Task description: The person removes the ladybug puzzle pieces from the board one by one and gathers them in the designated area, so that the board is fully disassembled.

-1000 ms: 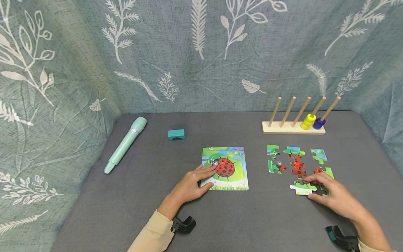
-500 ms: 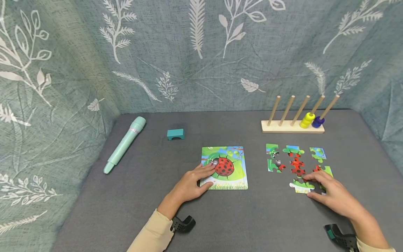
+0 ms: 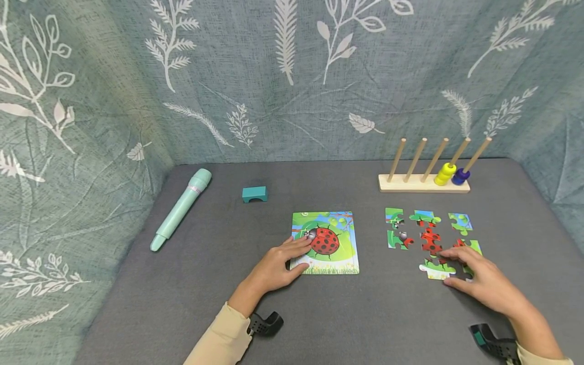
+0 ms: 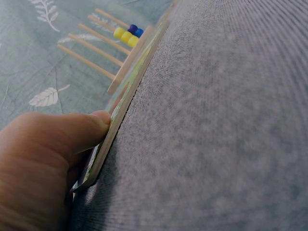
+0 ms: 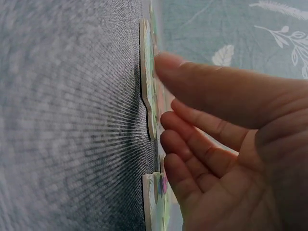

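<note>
A square ladybug puzzle board [image 3: 342,253] lies flat at the middle of the table in the head view. My left hand [image 3: 276,266] rests on its left side, fingers stretched over the picture and thumb on the lower left corner; the left wrist view has the thumb [image 4: 82,130] at the board's wooden edge. To the right, my right hand [image 3: 488,284] is over loose jigsaw pieces, thumb and fingertips at the right end of a white-and-green piece [image 3: 437,274]. The right wrist view shows its fingers [image 5: 207,144] loosely bent. This hand partly covers the pieces at the lower right.
Several ladybug pieces lie in loose rows, among them a red one [image 3: 431,241] and a corner one [image 3: 461,222]. Behind them stands a wooden peg rack [image 3: 417,184] with yellow and blue beads. A teal arch block [image 3: 254,194] and a mint microphone-shaped tube [image 3: 181,209] lie left.
The head view has shifted slightly. Both hands stay where they were, the left on the board and the right at the white-and-green piece.
</note>
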### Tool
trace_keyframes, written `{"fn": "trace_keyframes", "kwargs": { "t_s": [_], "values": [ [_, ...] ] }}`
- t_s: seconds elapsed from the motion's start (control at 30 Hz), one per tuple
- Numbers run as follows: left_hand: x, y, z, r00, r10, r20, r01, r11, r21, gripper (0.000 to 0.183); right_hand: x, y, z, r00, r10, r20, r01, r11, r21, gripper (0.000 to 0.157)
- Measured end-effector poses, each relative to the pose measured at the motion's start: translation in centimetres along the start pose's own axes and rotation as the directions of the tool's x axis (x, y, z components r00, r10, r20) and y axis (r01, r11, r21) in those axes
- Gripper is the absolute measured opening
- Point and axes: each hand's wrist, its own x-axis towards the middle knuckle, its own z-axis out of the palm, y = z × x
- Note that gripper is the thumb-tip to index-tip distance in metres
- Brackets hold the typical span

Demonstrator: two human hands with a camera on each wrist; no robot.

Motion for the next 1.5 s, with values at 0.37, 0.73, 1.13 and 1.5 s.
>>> {"fn": "trace_keyframes", "kwargs": {
  "t_s": [0.37, 0.73, 1.13, 1.5],
  "values": [
    [0.1, -0.1, 0.1, 0.999, 0.042, -0.028, -0.042, 0.999, 0.010, 0.042, 0.9, -2.2, 0.5, 0.999, -0.043, 0.018, 0.041, 0.993, 0.111, 0.053],
    [0.0, -0.2, 0.0, 0.997, 0.060, -0.054, -0.058, 0.998, 0.025, 0.047, 3.8, -4.9, 2.8, 0.992, -0.101, 0.079, 0.084, 0.977, 0.194, 0.057],
    [-0.7, -1.2, -1.2, 0.998, -0.009, -0.054, 0.015, 0.993, 0.121, 0.075, 8.9, -9.9, 6.6, 0.961, -0.194, 0.197, 0.131, 0.947, 0.292, 0.057],
    [-0.9, -1.3, -1.5, 0.996, -0.077, 0.033, 0.069, 0.976, 0.204, 0.093, 12.3, -13.5, 10.8, 0.924, -0.298, 0.237, 0.203, 0.912, 0.357, 0.056]
  ]
}}
